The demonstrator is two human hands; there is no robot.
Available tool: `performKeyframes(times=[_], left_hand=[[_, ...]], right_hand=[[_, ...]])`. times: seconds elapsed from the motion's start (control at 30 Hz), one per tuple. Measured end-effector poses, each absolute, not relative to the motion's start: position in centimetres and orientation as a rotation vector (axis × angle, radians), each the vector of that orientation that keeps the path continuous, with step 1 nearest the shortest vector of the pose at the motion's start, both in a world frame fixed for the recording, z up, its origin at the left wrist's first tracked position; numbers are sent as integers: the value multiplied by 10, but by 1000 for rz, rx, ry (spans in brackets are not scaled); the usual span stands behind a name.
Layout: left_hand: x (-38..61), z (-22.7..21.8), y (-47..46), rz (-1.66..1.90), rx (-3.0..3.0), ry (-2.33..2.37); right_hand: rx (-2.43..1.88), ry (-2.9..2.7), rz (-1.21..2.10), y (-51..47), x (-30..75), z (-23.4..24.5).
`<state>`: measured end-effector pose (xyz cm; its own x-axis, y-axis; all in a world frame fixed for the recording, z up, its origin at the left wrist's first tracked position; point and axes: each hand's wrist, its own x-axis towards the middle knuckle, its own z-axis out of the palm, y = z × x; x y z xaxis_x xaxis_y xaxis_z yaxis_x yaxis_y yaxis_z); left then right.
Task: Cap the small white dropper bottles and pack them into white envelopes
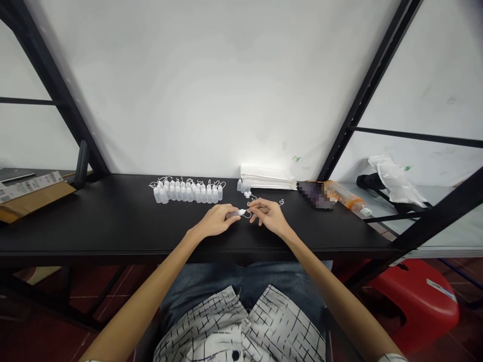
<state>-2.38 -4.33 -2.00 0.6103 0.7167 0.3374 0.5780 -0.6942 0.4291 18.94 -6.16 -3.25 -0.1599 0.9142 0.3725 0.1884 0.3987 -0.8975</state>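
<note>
Crosswise, left hand point(216, 220) grips the bottle point(233, 214), nozzle point(242, 212) pointing toward the pinching right hand point(269, 216).

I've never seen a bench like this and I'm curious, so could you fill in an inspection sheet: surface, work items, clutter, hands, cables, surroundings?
Surface: black tabletop, bare in front.
Work items: one small squeeze bottle in hand; a group of white dropper bottles standing at the back left; loose white caps.
Clutter: white stack, sheets or bags unclear; orange-labelled plastic bottle on its side.
Hands: left hand holds the squeeze bottle; right hand at its tip, grip too small to tell.
Cables: nothing seen.
Surroundings: pale wall; red stool.
</note>
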Motion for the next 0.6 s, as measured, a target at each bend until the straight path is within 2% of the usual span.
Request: performKeyframes(times=[0.17, 0.6], left_hand=[[-24, -18, -45, 695, 2557, 1073], [-22, -19, -44, 621, 2550, 1120]], right_hand=[[-1034, -1671, 807, -62, 191, -32], [-1037, -1685, 878, -61, 188, -34]])
